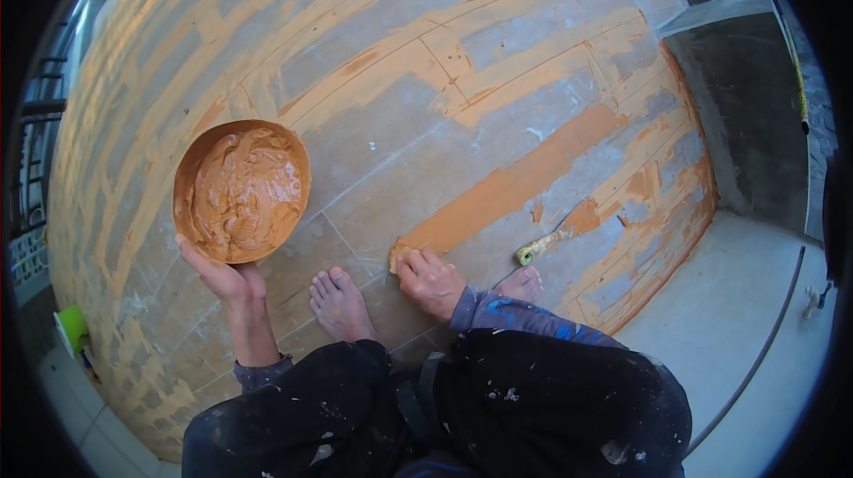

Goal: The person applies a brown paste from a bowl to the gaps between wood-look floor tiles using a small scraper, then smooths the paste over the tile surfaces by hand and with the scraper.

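My left hand (227,278) holds up a round bowl (242,189) of thick orange paste at the left, fingers under its rim. My right hand (428,282) is closed on a small paste-coated spreader (397,253), mostly hidden by my fingers, down on the tiled floor (364,140). A broad fresh orange band (498,189) runs from it toward the upper right. A putty knife (569,225) with a smeared blade and pale handle lies beside my right foot (520,282). My bare left foot (342,300) stands between my hands.
Orange streaks cover much of the floor. A dark raised block (737,96) borders it at upper right, with a pale lower surface (693,291), a long dark rod (751,349) and a tap (813,300). Railings (35,158) and a green container (71,331) are at left.
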`<action>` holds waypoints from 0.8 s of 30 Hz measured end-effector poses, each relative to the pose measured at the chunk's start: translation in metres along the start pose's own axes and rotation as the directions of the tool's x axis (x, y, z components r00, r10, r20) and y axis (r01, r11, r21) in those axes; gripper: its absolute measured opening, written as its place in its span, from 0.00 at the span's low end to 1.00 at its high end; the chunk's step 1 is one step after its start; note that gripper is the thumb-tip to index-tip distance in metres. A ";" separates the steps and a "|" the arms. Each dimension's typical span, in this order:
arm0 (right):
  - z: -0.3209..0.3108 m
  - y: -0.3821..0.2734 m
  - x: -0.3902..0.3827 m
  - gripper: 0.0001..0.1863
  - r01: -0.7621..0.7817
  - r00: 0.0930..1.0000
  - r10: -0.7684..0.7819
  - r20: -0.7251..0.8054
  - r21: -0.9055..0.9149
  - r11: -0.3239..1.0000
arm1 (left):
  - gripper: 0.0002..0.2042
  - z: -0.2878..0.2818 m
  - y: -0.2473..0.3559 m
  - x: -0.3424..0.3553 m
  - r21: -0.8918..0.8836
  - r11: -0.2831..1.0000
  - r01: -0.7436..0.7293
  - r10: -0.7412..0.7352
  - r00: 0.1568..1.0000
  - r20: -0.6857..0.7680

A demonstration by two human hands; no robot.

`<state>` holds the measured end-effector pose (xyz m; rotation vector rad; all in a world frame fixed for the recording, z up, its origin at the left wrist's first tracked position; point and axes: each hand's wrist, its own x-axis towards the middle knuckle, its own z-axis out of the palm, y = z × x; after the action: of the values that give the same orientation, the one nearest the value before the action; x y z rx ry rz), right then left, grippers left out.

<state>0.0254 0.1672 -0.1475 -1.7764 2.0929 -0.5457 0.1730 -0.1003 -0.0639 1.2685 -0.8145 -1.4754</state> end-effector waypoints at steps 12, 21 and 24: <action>-0.053 0.195 0.128 0.16 -0.304 0.893 0.220 -0.393 -0.164 0.938 | 0.29 -0.042 -0.015 -0.007 0.012 0.996 -0.090 0.090 0.967 -0.237; 0.006 0.076 0.144 0.11 0.022 0.980 0.000 -0.199 0.107 0.994 | 0.30 -0.049 -0.017 -0.018 0.059 0.994 -0.089 0.104 0.939 -0.328; -0.020 0.108 0.142 0.11 -0.070 0.982 0.122 -0.142 0.327 0.942 | 0.30 -0.047 -0.013 -0.016 0.039 0.994 -0.105 0.112 0.940 -0.323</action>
<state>-0.0993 0.0439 -0.1852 -1.4809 2.0381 -0.9687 0.2149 -0.0763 -0.0823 1.4132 -0.6687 -1.1324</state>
